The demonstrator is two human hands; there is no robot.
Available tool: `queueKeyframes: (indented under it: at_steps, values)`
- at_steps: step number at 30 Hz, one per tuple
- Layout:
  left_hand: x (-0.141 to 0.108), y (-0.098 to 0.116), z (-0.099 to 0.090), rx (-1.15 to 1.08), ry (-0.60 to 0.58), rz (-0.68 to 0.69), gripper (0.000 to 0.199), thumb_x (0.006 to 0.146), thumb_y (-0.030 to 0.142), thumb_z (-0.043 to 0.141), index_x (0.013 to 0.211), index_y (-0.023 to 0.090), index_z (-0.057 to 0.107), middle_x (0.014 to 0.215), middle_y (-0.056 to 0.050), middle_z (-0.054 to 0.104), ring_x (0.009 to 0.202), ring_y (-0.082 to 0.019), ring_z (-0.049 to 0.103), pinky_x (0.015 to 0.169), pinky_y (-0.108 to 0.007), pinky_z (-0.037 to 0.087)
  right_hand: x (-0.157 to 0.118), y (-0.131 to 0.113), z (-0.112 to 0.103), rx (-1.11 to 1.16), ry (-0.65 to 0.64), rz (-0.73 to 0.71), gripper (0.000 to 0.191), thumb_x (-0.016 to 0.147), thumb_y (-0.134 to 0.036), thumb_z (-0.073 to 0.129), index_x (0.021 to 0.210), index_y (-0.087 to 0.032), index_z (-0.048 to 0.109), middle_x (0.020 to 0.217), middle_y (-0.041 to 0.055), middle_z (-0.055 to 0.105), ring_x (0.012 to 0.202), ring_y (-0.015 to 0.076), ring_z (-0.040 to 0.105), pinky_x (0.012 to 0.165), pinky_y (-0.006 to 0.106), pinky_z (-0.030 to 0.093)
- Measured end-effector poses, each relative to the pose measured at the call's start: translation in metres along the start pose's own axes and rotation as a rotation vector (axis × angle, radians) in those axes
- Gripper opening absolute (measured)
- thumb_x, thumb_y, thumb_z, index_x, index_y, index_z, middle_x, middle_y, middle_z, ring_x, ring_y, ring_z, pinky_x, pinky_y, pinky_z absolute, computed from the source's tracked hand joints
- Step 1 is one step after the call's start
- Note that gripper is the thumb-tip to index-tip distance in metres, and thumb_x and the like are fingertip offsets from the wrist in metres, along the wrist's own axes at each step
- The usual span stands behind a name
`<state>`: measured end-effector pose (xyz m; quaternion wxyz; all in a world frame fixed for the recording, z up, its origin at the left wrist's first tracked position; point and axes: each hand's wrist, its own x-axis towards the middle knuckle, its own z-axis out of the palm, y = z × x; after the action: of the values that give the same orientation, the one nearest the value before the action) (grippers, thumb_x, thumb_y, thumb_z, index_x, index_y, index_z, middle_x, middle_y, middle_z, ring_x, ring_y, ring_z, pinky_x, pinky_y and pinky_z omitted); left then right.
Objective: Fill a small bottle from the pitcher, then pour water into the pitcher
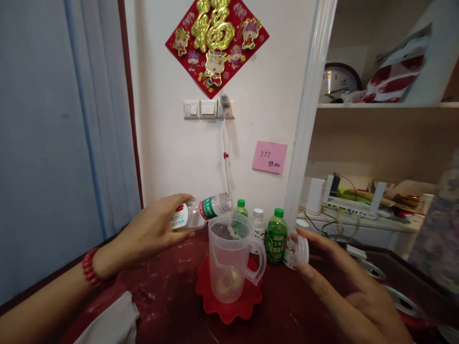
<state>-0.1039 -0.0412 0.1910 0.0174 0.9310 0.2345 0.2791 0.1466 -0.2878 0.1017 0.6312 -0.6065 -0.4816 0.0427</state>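
My left hand (161,220) is wrapped round a clear plastic bottle (195,213) with a green and red label. The bottle is tilted nearly flat, its open mouth above the rim of a translucent pitcher (227,267). A little pale yellowish stuff shows at the pitcher's bottom. Under the pitcher lies a red scalloped plate (231,316). Between thumb and fingers, my right hand (333,277) pinches a white cap (303,249), to the right of the pitcher's handle.
Behind the pitcher stand a green-capped bottle (241,207), a white-capped bottle (258,224) and a green bottle (276,241). Another white-capped bottle is partly behind the held cap. A pale cloth (111,322) lies front left. Metal-rimmed items (403,301) are at right.
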Motion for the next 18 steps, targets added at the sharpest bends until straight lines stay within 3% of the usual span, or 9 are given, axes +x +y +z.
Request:
queueKeyframes:
  at_steps: [3, 9, 13, 18]
  values:
    - [0.015, -0.01, 0.006, 0.163, 0.037, 0.068, 0.051, 0.081, 0.034, 0.067, 0.129, 0.02, 0.056, 0.121, -0.011, 0.069, 0.107, -0.03, 0.065, 0.089, -0.042, 0.05, 0.001, 0.006, -0.004, -0.004, -0.001, -0.008, 0.054, 0.09, -0.054, 0.068, 0.139, -0.035, 0.057, 0.147, 0.006, 0.05, 0.134, 0.0338, 0.047, 0.1, 0.048, 0.054]
    - [0.027, -0.024, 0.018, 0.372, 0.023, 0.157, 0.044, 0.089, 0.038, 0.063, 0.129, 0.02, 0.057, 0.121, -0.012, 0.07, 0.108, -0.032, 0.065, 0.094, -0.047, 0.048, 0.003, 0.001, -0.002, -0.047, 0.072, -0.053, 0.048, 0.091, -0.055, 0.066, 0.135, -0.036, 0.06, 0.142, 0.0055, 0.055, 0.131, 0.033, 0.051, 0.102, 0.048, 0.053]
    - [0.029, -0.028, 0.02, 0.458, 0.056, 0.232, 0.038, 0.089, 0.027, 0.059, 0.127, 0.024, 0.058, 0.124, -0.009, 0.069, 0.112, -0.03, 0.063, 0.101, -0.05, 0.043, 0.004, -0.005, 0.001, -0.055, 0.097, -0.062, 0.047, 0.09, -0.056, 0.067, 0.131, -0.034, 0.062, 0.139, 0.0069, 0.058, 0.127, 0.0345, 0.054, 0.094, 0.05, 0.058]
    - [0.035, -0.026, 0.018, 0.536, 0.106, 0.293, 0.049, 0.08, 0.011, 0.051, 0.126, 0.023, 0.059, 0.125, -0.01, 0.069, 0.117, -0.031, 0.062, 0.108, -0.057, 0.036, 0.005, -0.007, 0.001, -0.033, 0.091, -0.064, 0.044, 0.091, -0.054, 0.065, 0.13, -0.033, 0.062, 0.137, 0.0086, 0.059, 0.126, 0.0345, 0.055, 0.09, 0.051, 0.059]
